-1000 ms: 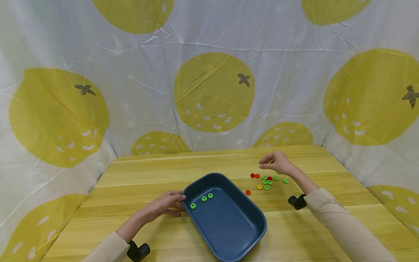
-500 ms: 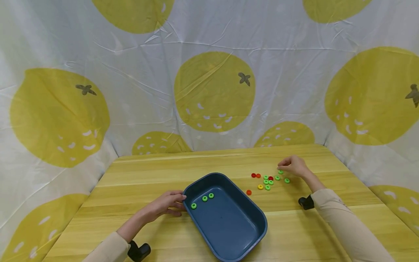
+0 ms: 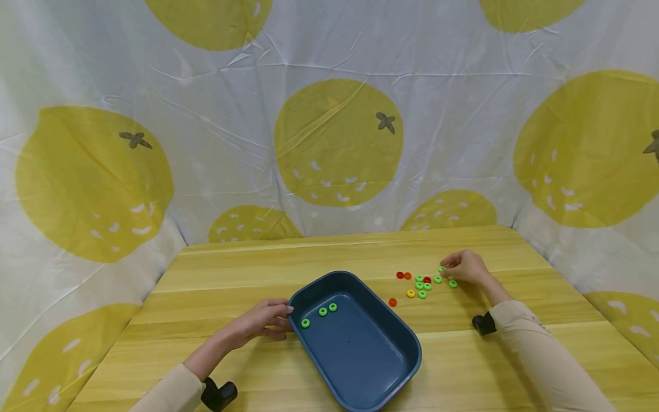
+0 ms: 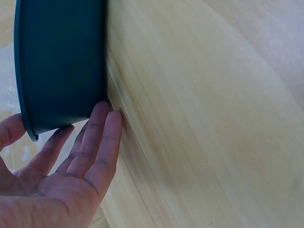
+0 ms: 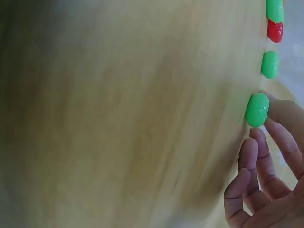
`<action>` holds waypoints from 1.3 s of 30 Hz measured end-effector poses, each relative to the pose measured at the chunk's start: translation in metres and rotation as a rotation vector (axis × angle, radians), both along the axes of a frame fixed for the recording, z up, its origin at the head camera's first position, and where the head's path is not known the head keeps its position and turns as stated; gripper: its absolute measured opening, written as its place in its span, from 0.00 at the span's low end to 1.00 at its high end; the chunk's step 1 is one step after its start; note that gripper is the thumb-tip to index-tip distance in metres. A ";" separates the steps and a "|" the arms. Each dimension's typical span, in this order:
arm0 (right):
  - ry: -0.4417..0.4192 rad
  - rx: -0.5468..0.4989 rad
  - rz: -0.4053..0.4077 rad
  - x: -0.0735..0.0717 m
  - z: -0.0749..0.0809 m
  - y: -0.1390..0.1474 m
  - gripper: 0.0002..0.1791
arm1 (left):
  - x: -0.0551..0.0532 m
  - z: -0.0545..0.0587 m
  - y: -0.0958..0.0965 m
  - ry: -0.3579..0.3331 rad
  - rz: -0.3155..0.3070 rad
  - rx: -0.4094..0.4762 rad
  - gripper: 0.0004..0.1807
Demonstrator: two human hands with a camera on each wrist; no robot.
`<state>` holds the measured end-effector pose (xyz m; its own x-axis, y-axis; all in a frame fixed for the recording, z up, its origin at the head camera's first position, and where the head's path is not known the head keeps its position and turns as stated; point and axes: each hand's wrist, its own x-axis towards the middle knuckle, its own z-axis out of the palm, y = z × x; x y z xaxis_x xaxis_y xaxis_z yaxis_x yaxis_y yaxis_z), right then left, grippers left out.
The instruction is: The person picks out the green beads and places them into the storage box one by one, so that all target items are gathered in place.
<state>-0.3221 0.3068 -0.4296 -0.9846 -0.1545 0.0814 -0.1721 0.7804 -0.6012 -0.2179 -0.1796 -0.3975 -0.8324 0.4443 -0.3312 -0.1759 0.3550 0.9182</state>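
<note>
While the left grip keeps its hold on the tray, thumb at the rim, fingers against the outer wall, we note one change: half a second ago the right grip reached over a green ring; we now see thumb and finger pinching it, behind the loose rings on the counter.
</note>
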 end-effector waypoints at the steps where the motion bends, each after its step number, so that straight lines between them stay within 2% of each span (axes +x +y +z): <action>1: 0.004 0.003 0.000 0.000 0.000 0.000 0.13 | 0.000 0.000 0.000 0.001 0.000 0.000 0.28; 7: 0.011 0.026 0.007 0.002 0.005 -0.001 0.13 | 0.000 0.000 0.001 0.004 0.004 -0.002 0.29; 11: 0.009 0.048 0.001 0.002 0.014 0.000 0.13 | 0.000 0.001 0.002 0.008 0.008 -0.004 0.30; 17: 0.054 0.026 0.004 -0.003 0.037 -0.001 0.14 | 0.000 0.003 0.001 0.008 -0.001 -0.001 0.31; 22: 0.115 0.034 0.021 -0.004 0.064 -0.011 0.14 | -0.001 0.002 0.000 0.009 -0.012 0.004 0.32; 29: 0.136 0.054 0.078 -0.001 0.098 -0.044 0.15 | 0.000 0.002 0.000 0.014 -0.009 0.005 0.32; 39: 0.161 0.008 0.284 0.013 0.123 -0.126 0.13 | -0.001 -0.001 -0.001 0.004 -0.012 0.010 0.31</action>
<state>-0.3091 0.1810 -0.3068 -0.8769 -0.4221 0.2299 -0.4756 0.6924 -0.5426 -0.2186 -0.1806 -0.3980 -0.8280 0.4579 -0.3237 -0.1683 0.3477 0.9224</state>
